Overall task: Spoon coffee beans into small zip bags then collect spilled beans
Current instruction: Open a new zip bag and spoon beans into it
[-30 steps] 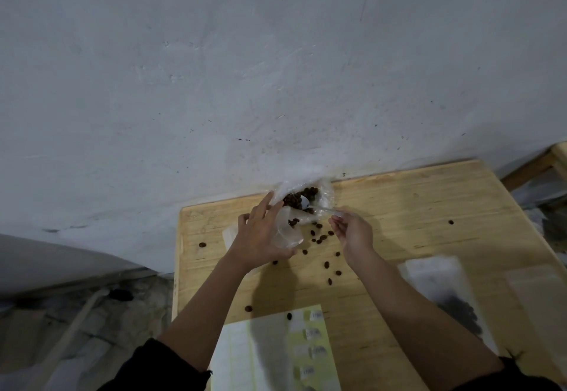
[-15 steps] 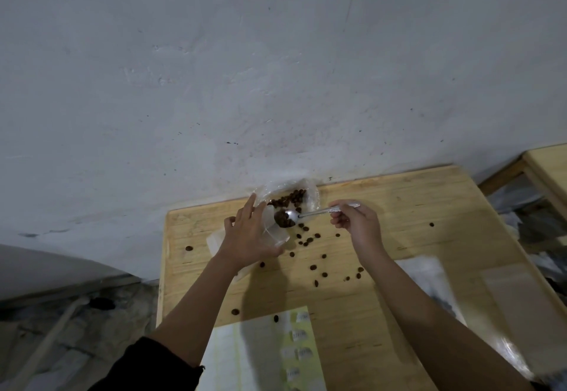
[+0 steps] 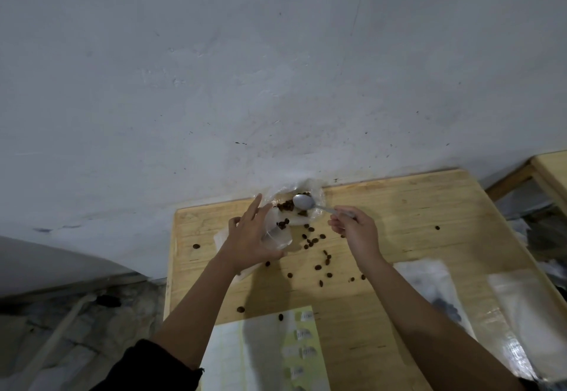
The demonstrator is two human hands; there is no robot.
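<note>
Oval spoon (image 3: pixel 302 201) lifted, emptied; bag (image 3: pixel 277 235) seemingly crinkled.

Pale, scuffed plaster wall (image 3: pixel 276 68) behind a light wooden surface (image 3: pixel 399 222) set against it. At the near edge, a pale yellow sheet (image 3: pixel 267 357) bears a column of small white labels (image 3: pixel 303 334). Far right: corner of a second wooden table (image 3: pixel 549 170). Lower left: grey, littered floor (image 3: pixel 129 308) with a pale stick (image 3: pixel 58 338) lying on it.
</note>
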